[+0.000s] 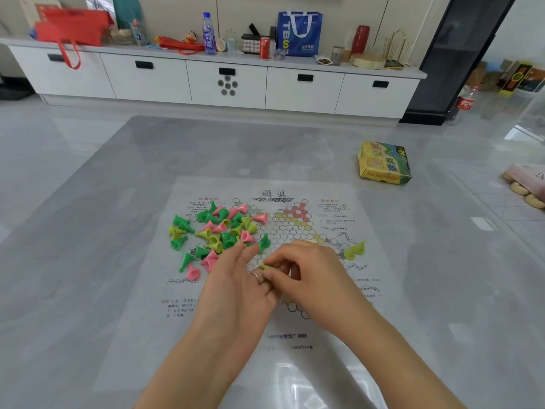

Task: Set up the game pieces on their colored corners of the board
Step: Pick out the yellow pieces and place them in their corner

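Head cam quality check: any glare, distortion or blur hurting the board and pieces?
Head view: window glare washes the paper board near the bottom edge; wide-angle bending curves the cabinet; printed text is soft; the piece pile reads clearly by colour; the yellow-green piece the right hand pinches is mostly hidden.

Green, pink and yellow-green game pieces (218, 231) on a white board (339, 290) with black honeycomb cells.

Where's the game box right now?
In the head view the game box lies on the grey table, off the paper board's far right corner, well clear of the pile of pieces and both hands.
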The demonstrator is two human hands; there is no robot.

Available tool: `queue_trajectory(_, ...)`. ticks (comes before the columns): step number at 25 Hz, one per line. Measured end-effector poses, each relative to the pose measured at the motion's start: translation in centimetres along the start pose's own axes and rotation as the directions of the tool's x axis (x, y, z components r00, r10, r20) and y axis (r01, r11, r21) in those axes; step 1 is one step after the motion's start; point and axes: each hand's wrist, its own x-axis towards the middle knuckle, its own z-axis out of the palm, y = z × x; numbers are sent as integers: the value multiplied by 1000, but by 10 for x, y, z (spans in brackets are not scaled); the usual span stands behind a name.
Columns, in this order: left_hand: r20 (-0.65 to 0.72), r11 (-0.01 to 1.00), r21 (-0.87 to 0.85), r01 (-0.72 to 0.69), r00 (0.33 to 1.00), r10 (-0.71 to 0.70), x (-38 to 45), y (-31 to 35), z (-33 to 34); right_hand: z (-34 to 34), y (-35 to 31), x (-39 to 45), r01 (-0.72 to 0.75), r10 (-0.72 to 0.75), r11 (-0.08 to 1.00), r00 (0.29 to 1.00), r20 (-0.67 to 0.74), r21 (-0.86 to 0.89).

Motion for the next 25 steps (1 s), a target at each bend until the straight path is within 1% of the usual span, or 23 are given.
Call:
queue_trajectory(1,5,998,53,-16,1000,16,-2,3,0,1,-2,1,20,-20,1000,1000,-13,-4)
queue_trajectory(2,-7,981,185,-49,999,52,-4,5,1,1,-4,1,36,-36,999,999,-34,0)
queue_trajectory(3,-16,902,416,-113,991,132,-3,9,-3,0,-5,1,38,-37,999,997,-67,26)
queue_trajectory(4,-4,695,689,-205,958,287,1,15,-10,-3,-5,1,22,-13,996,994,-112,86)
queue_trajectory(5,72,370,889,-271,879,472,6,23,-17,-6,-5,1,-4,32,986,986,-162,166)
queue_trajectory(6,179,55,964,-261,784,595,12,32,-26,-9,-3,1,-31,82,969,976,-204,244)
queue_trajectory(7,255,-147,967,-210,719,646,20,40,-36,-12,-1,2,-49,123,953,965,-233,300)
queue_trajectory(8,269,-242,960,-142,709,651,27,46,-44,-15,1,3,-60,149,942,957,-249,330)
queue_trajectory(11,213,-367,930,18,789,577,42,46,-51,-15,5,3,-83,172,936,956,-239,343)
queue_trajectory(13,219,-448,892,61,809,546,47,41,-48,-16,8,0,-90,174,936,959,-225,341)
queue_trajectory(14,215,-458,886,74,810,545,50,40,-47,-17,9,-1,-94,179,934,958,-222,345)
queue_trajectory(16,201,-451,888,89,807,555,56,40,-47,-20,13,-5,-104,192,927,957,-218,360)
queue_trajectory(20,175,-367,928,68,790,588,62,40,-42,-27,23,-10,-125,232,914,942,-244,386)
queue_trajectory(25,140,-339,935,102,772,620,61,38,-38,-33,30,-14,-125,240,911,935,-261,393)
